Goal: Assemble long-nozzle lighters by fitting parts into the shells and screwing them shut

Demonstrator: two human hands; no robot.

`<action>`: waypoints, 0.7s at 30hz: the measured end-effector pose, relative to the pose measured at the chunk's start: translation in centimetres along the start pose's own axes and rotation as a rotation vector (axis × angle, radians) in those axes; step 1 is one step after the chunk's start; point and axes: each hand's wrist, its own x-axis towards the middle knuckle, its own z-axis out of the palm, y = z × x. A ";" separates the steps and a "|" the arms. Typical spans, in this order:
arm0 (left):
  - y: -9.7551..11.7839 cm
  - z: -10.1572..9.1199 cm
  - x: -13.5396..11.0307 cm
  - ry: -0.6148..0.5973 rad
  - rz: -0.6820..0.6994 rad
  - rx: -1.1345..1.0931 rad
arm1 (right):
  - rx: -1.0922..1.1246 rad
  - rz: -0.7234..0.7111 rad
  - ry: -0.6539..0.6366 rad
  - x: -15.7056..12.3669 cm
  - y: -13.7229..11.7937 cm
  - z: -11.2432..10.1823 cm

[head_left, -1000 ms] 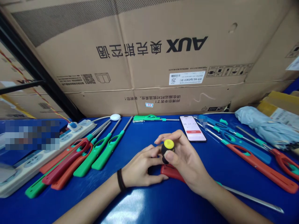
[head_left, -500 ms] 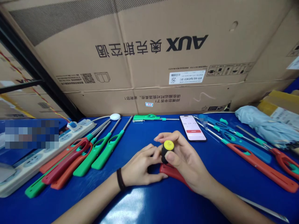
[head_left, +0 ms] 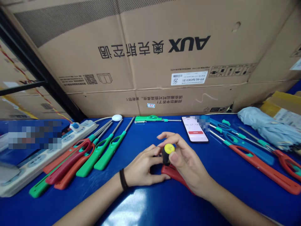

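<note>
A stubby screwdriver (head_left: 167,153) with a black grip and yellow end cap stands nearly upright between the thumb and fingers of my right hand (head_left: 188,163). Its tip is hidden. Below it a red gas lighter (head_left: 175,176) lies on the blue table, partly covered by my right hand. My left hand (head_left: 143,166), with a dark band at the wrist, steadies the lighter's left end: the thumb touches its near edge, and the fingers curl round behind by the screwdriver.
Several red and green lighters (head_left: 110,153) lie at left beside a white power strip (head_left: 37,158). Red and blue lighters (head_left: 263,168) lie at right. A phone (head_left: 194,130) showing a timer and a green lighter (head_left: 148,118) lie before the cardboard box (head_left: 150,25).
The screwdriver's yellow cap has turned and tilted slightly in my right hand. My left hand keeps its place at the red lighter. The view has shifted a little.
</note>
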 end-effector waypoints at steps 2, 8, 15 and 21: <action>0.0 0.0 0.0 0.002 -0.004 -0.002 | 0.022 -0.036 0.056 0.1 -0.1 0.1; 0.1 -0.3 0.2 -0.010 0.038 0.014 | -0.024 -0.134 0.283 -0.2 -0.4 1.0; 1.1 -0.9 0.3 -0.050 0.004 0.093 | -0.063 -0.166 0.613 -0.8 -1.6 2.7; 4.2 -2.8 -5.2 -0.021 -0.183 0.194 | -0.119 -0.487 0.759 -1.1 -8.1 0.1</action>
